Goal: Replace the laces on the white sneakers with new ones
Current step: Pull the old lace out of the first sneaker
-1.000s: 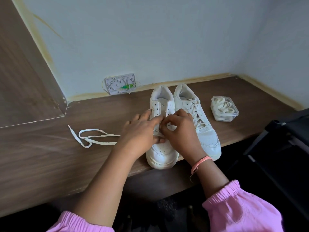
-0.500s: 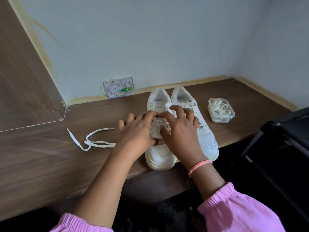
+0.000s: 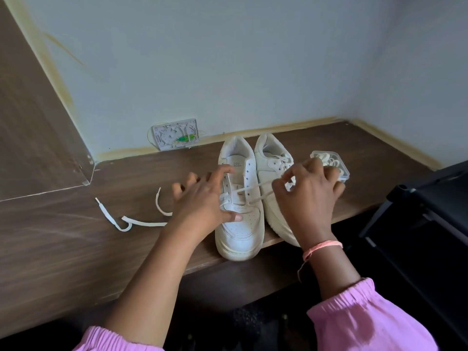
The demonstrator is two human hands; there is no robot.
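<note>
Two white sneakers [image 3: 255, 196] stand side by side, toes toward the desk's edge at 6 o'clock; a loose lace [image 3: 141, 221] trails at 9, spare laces in a tub [image 3: 334, 165] at 3.

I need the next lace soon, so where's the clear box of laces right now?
The clear plastic box sits on the wooden shelf at the right, just beyond the right hand and beside the still-laced sneaker.

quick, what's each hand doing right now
Left hand: open, fingers spread, resting on the left sneaker by its eyelets.
Right hand: pinching the lace threaded through that sneaker, drawn taut to the right.
</note>
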